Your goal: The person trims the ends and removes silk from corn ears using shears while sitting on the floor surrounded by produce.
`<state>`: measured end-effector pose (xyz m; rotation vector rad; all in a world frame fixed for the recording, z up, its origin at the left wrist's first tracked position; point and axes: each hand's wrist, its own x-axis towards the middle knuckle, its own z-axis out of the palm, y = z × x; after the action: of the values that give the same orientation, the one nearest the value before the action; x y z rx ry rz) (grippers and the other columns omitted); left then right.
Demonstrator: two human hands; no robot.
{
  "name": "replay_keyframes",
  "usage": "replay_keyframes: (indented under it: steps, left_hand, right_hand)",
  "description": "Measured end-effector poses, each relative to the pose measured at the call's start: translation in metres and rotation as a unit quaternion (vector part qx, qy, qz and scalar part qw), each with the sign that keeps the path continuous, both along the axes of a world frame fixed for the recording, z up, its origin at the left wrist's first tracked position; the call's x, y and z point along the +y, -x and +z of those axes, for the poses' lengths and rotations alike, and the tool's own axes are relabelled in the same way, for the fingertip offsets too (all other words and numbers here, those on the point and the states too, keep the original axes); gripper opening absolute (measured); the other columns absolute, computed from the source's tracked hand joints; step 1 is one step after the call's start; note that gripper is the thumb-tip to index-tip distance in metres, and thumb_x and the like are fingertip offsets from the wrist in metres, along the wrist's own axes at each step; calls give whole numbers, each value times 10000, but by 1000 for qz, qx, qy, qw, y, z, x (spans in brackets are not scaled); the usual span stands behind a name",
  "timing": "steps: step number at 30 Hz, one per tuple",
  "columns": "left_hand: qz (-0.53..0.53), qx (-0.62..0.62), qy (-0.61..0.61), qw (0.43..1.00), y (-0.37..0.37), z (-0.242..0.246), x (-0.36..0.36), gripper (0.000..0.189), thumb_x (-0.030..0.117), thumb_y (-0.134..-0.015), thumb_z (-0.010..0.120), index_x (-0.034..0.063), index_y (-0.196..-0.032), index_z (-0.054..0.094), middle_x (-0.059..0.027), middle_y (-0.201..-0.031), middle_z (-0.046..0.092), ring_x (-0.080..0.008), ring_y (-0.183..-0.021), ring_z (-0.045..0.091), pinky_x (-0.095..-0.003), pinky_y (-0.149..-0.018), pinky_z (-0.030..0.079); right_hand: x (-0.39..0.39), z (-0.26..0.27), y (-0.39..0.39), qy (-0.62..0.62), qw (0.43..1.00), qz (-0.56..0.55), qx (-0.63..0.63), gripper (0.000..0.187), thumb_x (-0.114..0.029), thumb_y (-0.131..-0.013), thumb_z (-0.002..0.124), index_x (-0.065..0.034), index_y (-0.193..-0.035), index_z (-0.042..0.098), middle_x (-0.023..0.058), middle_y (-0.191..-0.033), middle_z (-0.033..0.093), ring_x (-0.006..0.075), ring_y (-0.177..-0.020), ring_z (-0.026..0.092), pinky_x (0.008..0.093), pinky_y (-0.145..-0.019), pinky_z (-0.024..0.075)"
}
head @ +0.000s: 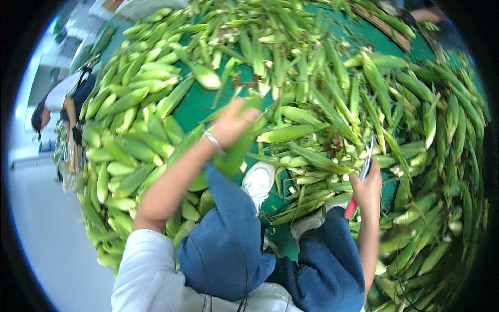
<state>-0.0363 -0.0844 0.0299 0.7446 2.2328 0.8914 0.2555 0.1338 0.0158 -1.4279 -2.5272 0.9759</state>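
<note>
My left hand (236, 121), a white band at its wrist, is closed around a blurred green ear of corn in its husk (237, 150), held above the green floor (191, 103) before my knee. In my right hand (366, 183) is a knife with a red and grey handle (351, 206), its narrow blade pointing away from me. Just left of that hand, a husked ear of corn (319, 159) lies on cut stalk ends and loose leaves. The blade touches nothing that I can make out.
Unshucked corn (128, 181) is heaped along my left. More ears and husk leaves (421, 234) pile up at my right. My white shoe (259, 181) stands between. A co-worker (64, 97) bends at far left; another person's arm (425, 15) shows at top right near a wooden board (384, 27).
</note>
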Motion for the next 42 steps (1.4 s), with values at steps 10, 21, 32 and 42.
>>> replay_keyframes:
  steps: [10, 21, 32, 42]
  left_hand:
    - [-66, 411, 328, 848, 63, 67, -303, 525, 166, -796, 641, -29, -1248, 456, -224, -1242, 503, -366, -1173, 456, -420, -1002, 361]
    - [-642, 235, 73, 726, -163, -167, 38, 834, 569, -651, 683, 327, -1376, 350, -92, -1518, 104, -337, -1390, 96, -706, -995, 165]
    - [-488, 215, 86, 842, 69, -185, 110, 736, 467, -634, 710, 301, -1305, 460, -20, -1449, 320, -273, -1388, 155, -700, -1018, -15]
    - [-333, 317, 136, 877, 329, -188, 323, 645, 316, -781, 642, 301, -1366, 370, -79, -1421, 365, -311, -1330, 293, -604, -1088, 46]
  right_hand:
    - [11, -72, -108, 345, 885, -283, 136, 164, -185, -753, 574, -44, -831, 546, 56, -645, 519, 172, -505, 509, 307, -451, 415]
    - [-15, -180, -64, 362, 834, -351, 224, 422, -156, -696, 674, 44, -1046, 548, 148, -915, 607, 249, -792, 571, 391, -741, 481]
    - [69, -226, 187, 424, 755, -390, 312, 249, -54, -704, 643, 8, -935, 573, 98, -895, 600, 193, -746, 583, 355, -635, 486]
    - [319, -240, 514, 472, 681, -264, 495, 356, -229, -868, 595, -72, -1172, 495, 126, -1084, 579, 262, -810, 618, 436, -722, 537]
